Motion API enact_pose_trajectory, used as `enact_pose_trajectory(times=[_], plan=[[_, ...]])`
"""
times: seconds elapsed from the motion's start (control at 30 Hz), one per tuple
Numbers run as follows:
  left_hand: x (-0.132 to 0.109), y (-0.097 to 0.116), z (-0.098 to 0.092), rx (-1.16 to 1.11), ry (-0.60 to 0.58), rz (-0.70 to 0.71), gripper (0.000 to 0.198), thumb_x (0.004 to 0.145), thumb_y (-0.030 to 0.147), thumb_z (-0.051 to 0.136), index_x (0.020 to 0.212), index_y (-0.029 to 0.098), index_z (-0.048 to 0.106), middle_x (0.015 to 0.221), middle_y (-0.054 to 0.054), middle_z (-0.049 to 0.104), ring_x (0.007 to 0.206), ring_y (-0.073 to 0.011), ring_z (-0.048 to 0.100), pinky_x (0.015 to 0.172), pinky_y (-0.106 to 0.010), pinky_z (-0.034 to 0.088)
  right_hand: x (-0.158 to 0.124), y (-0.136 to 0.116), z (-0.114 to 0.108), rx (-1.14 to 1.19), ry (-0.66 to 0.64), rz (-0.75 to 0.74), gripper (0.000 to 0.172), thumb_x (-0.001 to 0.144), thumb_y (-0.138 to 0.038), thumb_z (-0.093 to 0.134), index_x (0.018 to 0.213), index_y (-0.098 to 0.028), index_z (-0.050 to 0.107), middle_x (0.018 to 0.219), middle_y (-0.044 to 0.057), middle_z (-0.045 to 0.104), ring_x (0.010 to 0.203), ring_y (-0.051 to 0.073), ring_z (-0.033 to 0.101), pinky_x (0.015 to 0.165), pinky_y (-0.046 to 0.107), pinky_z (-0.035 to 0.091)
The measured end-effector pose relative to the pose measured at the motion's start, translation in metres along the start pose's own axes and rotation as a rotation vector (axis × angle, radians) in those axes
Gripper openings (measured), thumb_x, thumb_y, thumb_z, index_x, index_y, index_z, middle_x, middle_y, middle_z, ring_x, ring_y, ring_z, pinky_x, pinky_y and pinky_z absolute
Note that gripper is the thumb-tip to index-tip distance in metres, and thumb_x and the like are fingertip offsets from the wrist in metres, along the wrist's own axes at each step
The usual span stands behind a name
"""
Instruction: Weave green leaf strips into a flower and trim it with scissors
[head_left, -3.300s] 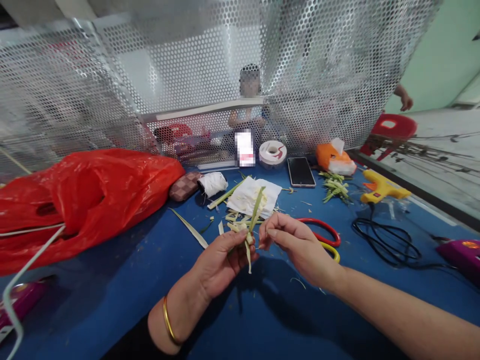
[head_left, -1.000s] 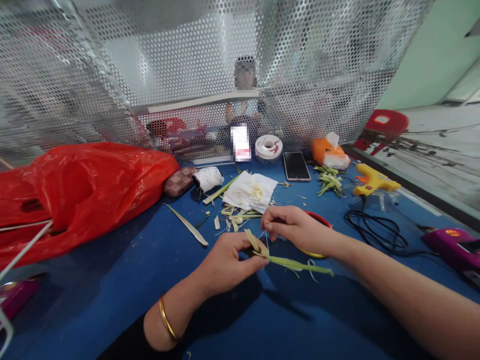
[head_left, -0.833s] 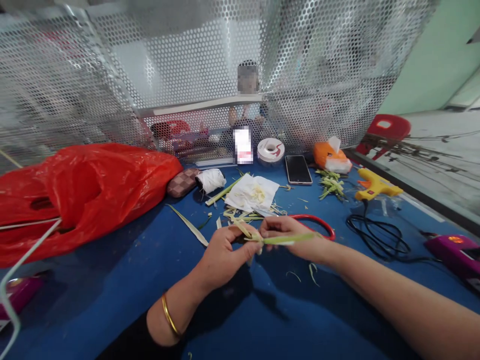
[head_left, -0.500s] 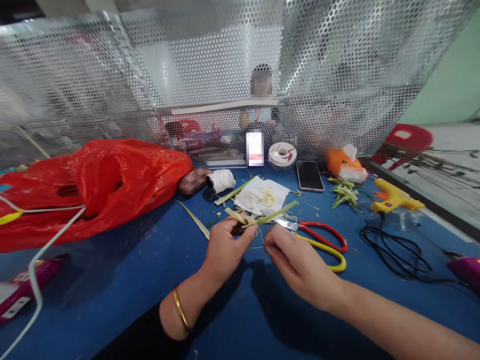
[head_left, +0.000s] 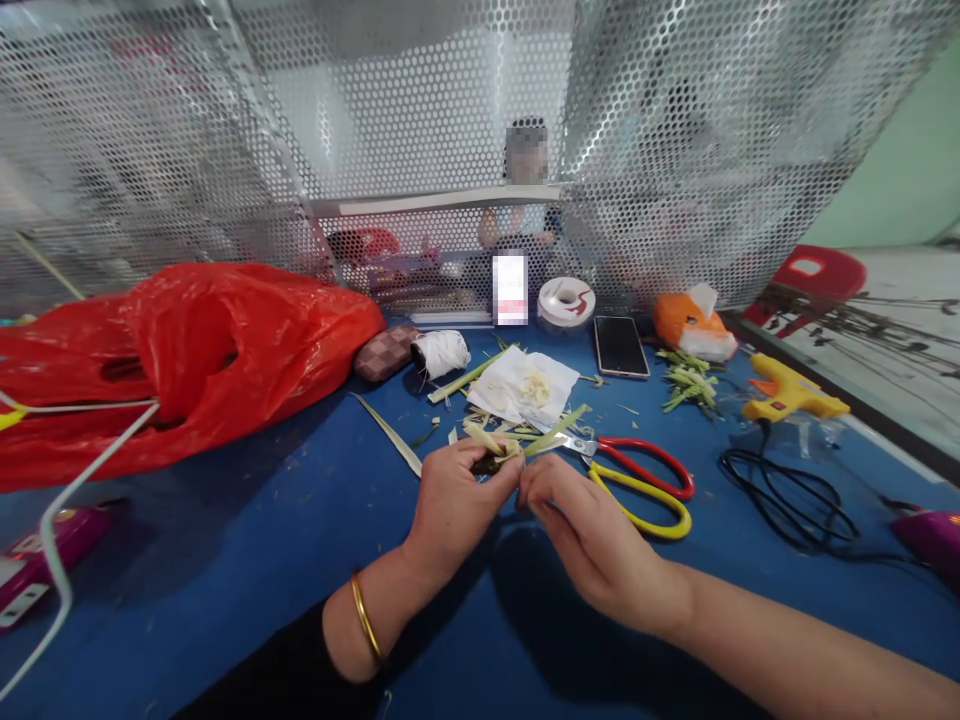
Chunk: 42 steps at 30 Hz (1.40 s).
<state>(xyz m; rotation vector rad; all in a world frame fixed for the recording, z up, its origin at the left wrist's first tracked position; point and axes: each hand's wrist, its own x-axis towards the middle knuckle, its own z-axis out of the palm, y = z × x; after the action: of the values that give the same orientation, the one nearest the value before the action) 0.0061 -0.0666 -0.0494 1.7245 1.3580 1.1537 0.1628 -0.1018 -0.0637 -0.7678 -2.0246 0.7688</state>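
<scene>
My left hand (head_left: 454, 510) is closed, thumb and fingers pinching a small bundle of pale green leaf strips (head_left: 556, 430) with a dark piece at its base. Close against its fingertips, my right hand (head_left: 600, 545) is shut in a pinch. A thin thread showed between the hands a moment ago; at present my right fingers mostly hide it. Just beyond my right hand lie scissors (head_left: 587, 449) with one red and one yellow handle, blades apart. Behind the bundle, a white tissue (head_left: 499, 385) carries pale scraps. A wound spool of white thread (head_left: 441, 354) lies farther back.
On the left spreads a red plastic bag (head_left: 262, 345), beside a checked pouch (head_left: 384, 353). Toward the back are a ribbon roll (head_left: 566, 302) and a phone (head_left: 621, 347). At right are leaf trimmings (head_left: 690, 382), a tissue pack (head_left: 694, 328) and a corded yellow glue gun (head_left: 795, 388). Perforated sheeting stands behind.
My right hand has moved left and up to my left fingertips, closing the gap between them. The leaf bundle has tilted slightly, and the view has shifted a little.
</scene>
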Motion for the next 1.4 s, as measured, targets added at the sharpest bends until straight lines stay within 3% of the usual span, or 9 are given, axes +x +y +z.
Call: enact_pose_trajectory(times=[0.33, 0.53, 0.63, 0.8, 0.97, 1.07, 1.2, 1.3, 1.4], plan=[[-0.003, -0.004, -0.001, 0.011, -0.035, 0.107, 0.009, 0.076, 0.021, 0.065, 0.079, 0.020, 0.073, 0.084, -0.001, 0.075, 0.081, -0.0177, 0.067, 0.075, -0.027, 0.050, 0.002, -0.009, 0.000, -0.118, 0.027, -0.139, 0.023, 0.088, -0.001, 0.033, 0.091, -0.022, 0.040, 0.086, 0.007, 0.052, 0.079, 0.018, 0.049, 0.069, 0.034, 0.048], [0.000, -0.009, 0.000, 0.025, -0.090, 0.072, 0.010, 0.075, 0.020, 0.062, 0.077, 0.017, 0.072, 0.079, -0.002, 0.073, 0.077, -0.0165, 0.066, 0.071, -0.025, 0.048, 0.001, -0.004, 0.000, -0.044, 0.021, -0.096, 0.018, 0.090, -0.005, 0.034, 0.093, -0.021, 0.042, 0.087, 0.007, 0.052, 0.079, 0.018, 0.049, 0.071, 0.034, 0.047], [0.001, -0.010, 0.001, -0.024, -0.205, -0.015, 0.011, 0.075, 0.021, 0.061, 0.076, 0.016, 0.071, 0.074, -0.002, 0.070, 0.073, -0.0163, 0.063, 0.066, -0.024, 0.046, 0.003, -0.004, -0.010, 0.003, 0.031, -0.047, 0.015, 0.092, -0.009, 0.035, 0.089, -0.021, 0.044, 0.086, 0.005, 0.052, 0.080, 0.017, 0.052, 0.071, 0.032, 0.047], [0.000, -0.005, 0.001, -0.213, -0.506, -0.164, 0.013, 0.076, 0.026, 0.062, 0.074, 0.015, 0.069, 0.064, 0.000, 0.063, 0.057, -0.0111, 0.053, 0.056, -0.023, 0.040, 0.012, -0.001, -0.039, 0.045, 0.093, 0.142, 0.016, 0.093, -0.017, 0.042, 0.079, -0.020, 0.049, 0.086, 0.004, 0.056, 0.078, 0.015, 0.053, 0.068, 0.028, 0.043], [-0.001, 0.001, -0.002, -0.421, -0.650, -0.213, 0.008, 0.074, 0.024, 0.067, 0.073, 0.016, 0.068, 0.069, -0.001, 0.064, 0.066, -0.0113, 0.056, 0.067, -0.024, 0.043, 0.019, 0.018, -0.049, 0.158, 0.027, 0.404, 0.013, 0.089, -0.025, 0.050, 0.078, -0.018, 0.054, 0.073, 0.000, 0.054, 0.063, 0.011, 0.048, 0.061, 0.026, 0.040], [-0.001, 0.005, -0.003, -0.502, -0.624, -0.258, 0.005, 0.072, 0.020, 0.069, 0.071, 0.016, 0.067, 0.070, -0.001, 0.066, 0.069, -0.0113, 0.059, 0.072, -0.024, 0.044, 0.019, 0.028, -0.043, 0.307, -0.043, 0.555, 0.015, 0.084, -0.028, 0.054, 0.072, -0.018, 0.053, 0.067, -0.001, 0.054, 0.060, 0.012, 0.048, 0.058, 0.026, 0.040], [-0.001, 0.007, -0.001, -0.613, -0.472, -0.336, 0.011, 0.067, 0.017, 0.072, 0.074, 0.016, 0.064, 0.069, 0.001, 0.067, 0.067, -0.0105, 0.060, 0.069, -0.023, 0.045, 0.016, 0.033, -0.029, 0.382, -0.049, 0.617, 0.014, 0.082, -0.028, 0.053, 0.071, -0.019, 0.052, 0.064, -0.001, 0.052, 0.058, 0.012, 0.050, 0.058, 0.027, 0.041], [0.001, 0.004, 0.000, -0.603, -0.266, -0.323, 0.012, 0.066, 0.017, 0.071, 0.074, 0.016, 0.062, 0.067, 0.003, 0.064, 0.065, -0.0094, 0.058, 0.067, -0.021, 0.044, 0.012, 0.028, -0.020, 0.268, -0.101, 0.573, 0.014, 0.087, -0.027, 0.047, 0.076, -0.019, 0.049, 0.070, 0.000, 0.053, 0.060, 0.013, 0.053, 0.060, 0.028, 0.043], [0.003, -0.001, 0.000, -0.517, -0.158, -0.285, 0.012, 0.067, 0.019, 0.070, 0.076, 0.016, 0.062, 0.067, 0.003, 0.064, 0.065, -0.0104, 0.056, 0.066, -0.022, 0.043, 0.007, 0.016, -0.016, -0.002, -0.132, 0.418, 0.015, 0.091, -0.020, 0.041, 0.076, -0.021, 0.043, 0.070, -0.001, 0.050, 0.062, 0.014, 0.049, 0.058, 0.027, 0.040]])
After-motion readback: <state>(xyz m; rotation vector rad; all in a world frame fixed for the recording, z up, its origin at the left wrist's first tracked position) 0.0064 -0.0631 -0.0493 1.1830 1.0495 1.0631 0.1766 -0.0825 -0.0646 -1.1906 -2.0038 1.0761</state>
